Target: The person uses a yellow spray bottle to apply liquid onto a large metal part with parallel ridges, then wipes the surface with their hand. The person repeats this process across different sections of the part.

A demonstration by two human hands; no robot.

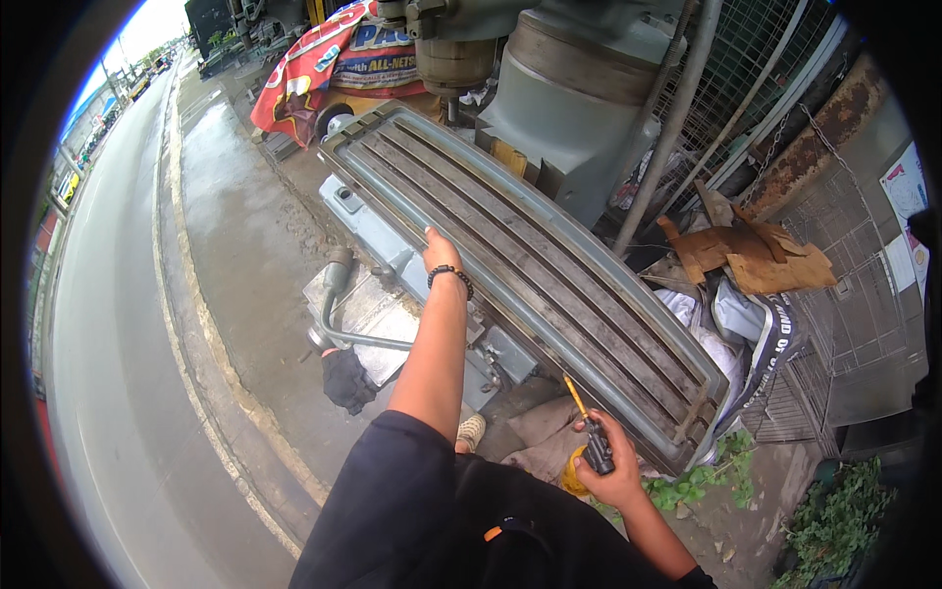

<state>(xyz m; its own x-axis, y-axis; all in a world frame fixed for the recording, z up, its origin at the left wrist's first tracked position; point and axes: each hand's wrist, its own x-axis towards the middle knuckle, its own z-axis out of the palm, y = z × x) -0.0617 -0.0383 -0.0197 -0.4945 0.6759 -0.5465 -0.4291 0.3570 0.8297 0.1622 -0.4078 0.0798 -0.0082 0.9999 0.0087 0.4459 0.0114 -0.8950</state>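
Note:
A long grey metal panel (530,265) with dark lengthwise slats lies at a slant in front of me. My left hand (442,253), a beaded bracelet at its wrist, holds the panel's near left edge; most of its fingers are hidden. Closed in my right hand (616,476) is a screwdriver (596,442) with a black handle and a yellowish shaft. Its tip points up at the panel's near edge; I cannot tell whether they touch. A round yellow thing (572,473) shows partly behind that hand.
Left of the panel are a bent grey pipe (363,341) and a black glove (347,381). Big grey machine housings (574,88) stand behind it. Torn cardboard (741,257), wire mesh (834,236) and plants (839,520) lie right. A road (113,294) runs along the left.

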